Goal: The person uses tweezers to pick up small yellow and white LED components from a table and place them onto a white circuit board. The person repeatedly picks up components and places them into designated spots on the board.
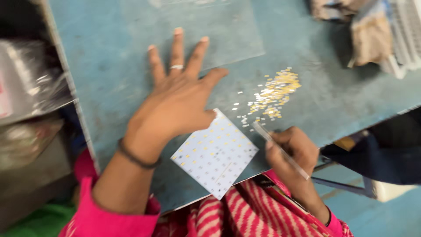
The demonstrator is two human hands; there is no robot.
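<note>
My left hand (177, 94) lies flat on the blue-green table (109, 48), fingers spread, its thumb edge resting on the far corner of a square white circuit board (215, 153) dotted with small yellow parts. The board sits at the table's near edge, turned like a diamond. My right hand (291, 151) is closed around thin metal tweezers (280, 149), whose tip points up-left beside the board's right corner. A loose pile of tiny yellow and white components (274, 94) lies just beyond the tweezers.
Crumpled bags and a white ribbed object (372, 30) sit at the far right corner. Shiny plastic-wrapped stock (30, 83) fills shelves on the left. A dark-clothed person's leg (386, 149) is at the right, beyond the table edge.
</note>
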